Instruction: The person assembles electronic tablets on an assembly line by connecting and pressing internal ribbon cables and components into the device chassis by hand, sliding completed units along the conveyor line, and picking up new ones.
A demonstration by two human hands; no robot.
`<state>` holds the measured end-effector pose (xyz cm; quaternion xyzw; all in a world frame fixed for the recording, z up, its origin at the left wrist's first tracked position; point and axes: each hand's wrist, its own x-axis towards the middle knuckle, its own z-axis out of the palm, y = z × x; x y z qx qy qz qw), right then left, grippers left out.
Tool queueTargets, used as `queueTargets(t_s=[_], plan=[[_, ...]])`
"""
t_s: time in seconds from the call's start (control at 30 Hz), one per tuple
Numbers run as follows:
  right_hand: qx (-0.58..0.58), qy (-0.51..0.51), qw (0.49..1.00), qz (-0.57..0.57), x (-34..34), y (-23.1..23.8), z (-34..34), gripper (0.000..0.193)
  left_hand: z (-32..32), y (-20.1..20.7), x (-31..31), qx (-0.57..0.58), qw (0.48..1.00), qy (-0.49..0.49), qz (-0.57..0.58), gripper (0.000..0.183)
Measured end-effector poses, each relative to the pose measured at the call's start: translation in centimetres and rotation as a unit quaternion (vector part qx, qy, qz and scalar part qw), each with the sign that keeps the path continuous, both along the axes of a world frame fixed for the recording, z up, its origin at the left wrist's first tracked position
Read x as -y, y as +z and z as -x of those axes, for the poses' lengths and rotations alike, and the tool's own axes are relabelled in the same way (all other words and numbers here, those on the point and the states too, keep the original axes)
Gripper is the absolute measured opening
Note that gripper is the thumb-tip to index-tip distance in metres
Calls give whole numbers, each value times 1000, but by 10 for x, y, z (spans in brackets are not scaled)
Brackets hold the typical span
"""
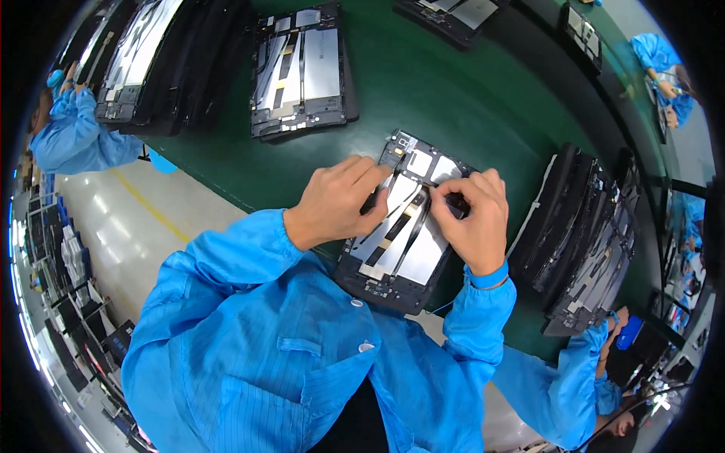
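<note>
In front of me on the green table lies an opened tablet (424, 260), tilted, its silver batteries, ribbon cables and circuit boards exposed. My left hand (340, 200) is over its upper left part, thumb and fingers closed in a pinch near the board edge. My right hand (479, 215) pinches at the upper middle, thumb and forefinger meeting by the top end of the ribbon cables. What lies between the fingertips of either hand is too small and covered to make out. A blue band circles my right wrist.
Further opened tablets (302, 72) are stacked beyond my left hand. A tall tablet stack (151, 60) stands at the far left, another leaning stack (581, 234) at the right, more tablets (457, 15) at the far edge. Co-workers in blue sleeves (555, 392) sit nearby.
</note>
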<state>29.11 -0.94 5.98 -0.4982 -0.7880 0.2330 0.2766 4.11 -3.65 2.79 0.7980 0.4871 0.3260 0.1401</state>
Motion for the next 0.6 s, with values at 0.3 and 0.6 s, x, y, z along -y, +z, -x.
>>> queueTargets(t_s=[0.3, 0.6], plan=[[-92, -115, 986, 72, 19, -17, -18, 16, -4, 16, -35, -7, 994, -61, 91, 46], [-223, -157, 953, 133, 32, -41, -41, 15, -31, 3, -44, -14, 994, -63, 83, 83]])
